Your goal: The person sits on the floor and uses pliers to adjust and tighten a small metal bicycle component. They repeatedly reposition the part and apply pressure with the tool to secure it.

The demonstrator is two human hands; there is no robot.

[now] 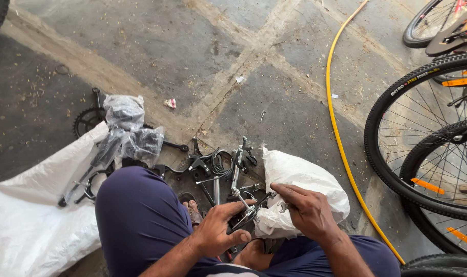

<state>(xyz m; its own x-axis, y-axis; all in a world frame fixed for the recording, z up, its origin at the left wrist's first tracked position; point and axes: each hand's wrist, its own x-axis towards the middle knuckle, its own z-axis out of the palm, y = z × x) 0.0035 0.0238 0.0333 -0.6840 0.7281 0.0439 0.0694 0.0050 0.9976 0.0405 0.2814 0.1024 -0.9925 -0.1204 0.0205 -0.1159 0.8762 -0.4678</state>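
This was a bicycle repair workshop, worked at floor level. Spoked bicycle wheels (pixel 423 138) with black tyres stood at the right edge of the frame. Brake arms and cables (pixel 218 166) lay strewn at lower centre on the stained concrete floor (pixel 156 46), a chainring (pixel 87 120) at left, a yellow hose (pixel 341 138) running diagonally.

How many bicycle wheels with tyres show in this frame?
4, perhaps more out of frame. One large wheel at right; a second wheel overlapping in front of it; a third wheel at top right; a tyre edge at bottom right. A dark curved edge at top left may be another.
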